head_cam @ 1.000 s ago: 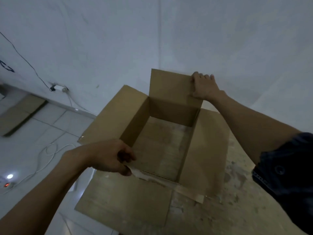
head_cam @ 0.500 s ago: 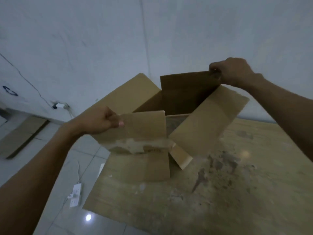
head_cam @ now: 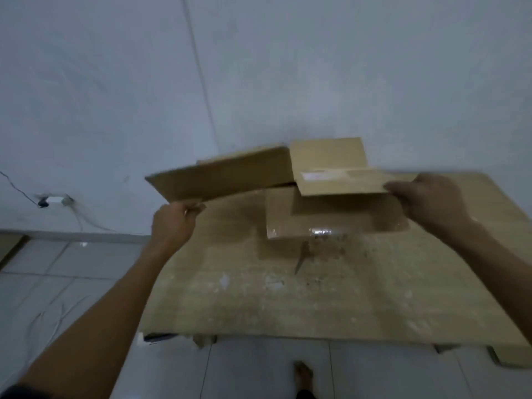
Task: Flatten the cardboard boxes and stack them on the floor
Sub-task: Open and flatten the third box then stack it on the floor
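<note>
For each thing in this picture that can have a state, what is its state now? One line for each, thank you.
cardboard box: collapsed nearly flat, held up above the table, flaps loose
left hand: closed on the box's left lower edge
right hand: closed on the box's right flap
table: stained, nothing resting on its near part
wall plug: in the socket, cable hanging

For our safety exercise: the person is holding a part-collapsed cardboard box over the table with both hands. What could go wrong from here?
1. The left hand pinches only a lower corner of the cardboard box and the right hand one flap edge, so the box could slip or a flap tear.
2. A bare foot and loose cables on the floor suggest a tripping hazard when carrying the box down.
</note>
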A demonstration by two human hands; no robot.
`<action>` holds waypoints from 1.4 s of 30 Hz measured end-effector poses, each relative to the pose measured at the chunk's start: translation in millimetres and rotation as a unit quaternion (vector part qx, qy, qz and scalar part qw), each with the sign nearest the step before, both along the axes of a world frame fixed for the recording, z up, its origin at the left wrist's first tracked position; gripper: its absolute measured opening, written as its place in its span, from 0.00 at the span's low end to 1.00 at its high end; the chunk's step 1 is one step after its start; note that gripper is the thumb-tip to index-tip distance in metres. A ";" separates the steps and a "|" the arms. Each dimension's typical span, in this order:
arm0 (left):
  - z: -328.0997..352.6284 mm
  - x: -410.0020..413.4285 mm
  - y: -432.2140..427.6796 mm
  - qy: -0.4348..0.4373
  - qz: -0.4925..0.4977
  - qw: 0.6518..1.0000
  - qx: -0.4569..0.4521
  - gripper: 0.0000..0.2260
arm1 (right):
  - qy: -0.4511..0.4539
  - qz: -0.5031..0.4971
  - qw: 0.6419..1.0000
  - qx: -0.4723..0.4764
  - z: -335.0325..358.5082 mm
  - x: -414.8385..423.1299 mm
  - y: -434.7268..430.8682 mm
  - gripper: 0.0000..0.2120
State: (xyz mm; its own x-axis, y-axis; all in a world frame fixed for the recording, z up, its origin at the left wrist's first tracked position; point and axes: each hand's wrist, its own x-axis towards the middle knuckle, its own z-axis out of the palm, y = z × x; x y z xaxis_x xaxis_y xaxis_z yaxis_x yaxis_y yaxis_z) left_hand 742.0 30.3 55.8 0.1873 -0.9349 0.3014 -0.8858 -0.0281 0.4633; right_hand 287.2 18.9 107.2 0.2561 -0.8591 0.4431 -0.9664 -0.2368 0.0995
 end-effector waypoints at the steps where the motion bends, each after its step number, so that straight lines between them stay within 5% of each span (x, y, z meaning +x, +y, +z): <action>1: -19.7 -3.0 9.9 0.020 0.000 0.999 0.039 0.11 | 0.019 0.003 0.999 0.030 -14.3 -1.1 10.6 0.14; 6: -73.1 -9.8 45.6 0.089 -0.027 0.991 0.101 0.10 | 0.100 -0.030 0.981 0.162 -58.2 -4.2 38.8 0.10; 11: -68.7 -10.7 44.8 0.131 0.002 0.988 0.080 0.12 | 0.030 0.018 0.999 0.024 -69.8 -1.3 56.5 0.12; 14: -67.4 -2.6 55.6 0.113 -0.072 0.978 0.162 0.16 | 0.021 0.036 0.999 0.013 -79.0 0.5 69.5 0.12; 16: -77.6 8.2 66.1 0.103 -0.067 0.955 0.269 0.15 | 0.060 0.029 0.984 0.168 -99.0 -1.6 78.9 0.13; 19: -101.4 33.9 77.9 -0.010 -0.006 0.910 0.414 0.05 | 0.021 -0.072 0.885 0.459 -136.4 -4.8 87.8 0.15; 21: -110.3 42.3 77.7 -0.010 0.042 0.893 0.447 0.09 | -0.024 -0.081 0.870 0.487 -150.8 -1.1 86.1 0.17; 24: -118.2 27.8 63.1 -0.018 0.088 0.909 0.406 0.11 | -0.048 -0.055 0.884 0.462 -167.5 16.6 72.8 0.18; 29: -147.8 -30.3 14.3 0.023 0.014 0.953 0.302 0.25 | -0.045 -0.001 0.895 0.444 -198.0 54.6 20.9 0.27; 35: -220.7 -68.5 -16.7 -0.024 0.002 0.935 0.355 0.43 | -0.035 0.043 0.909 0.413 -269.4 80.8 -26.2 0.34; 42: -238.2 -67.6 -41.7 -0.089 0.001 0.958 0.273 0.40 | -0.021 0.071 0.928 0.366 -280.7 78.4 -52.1 0.32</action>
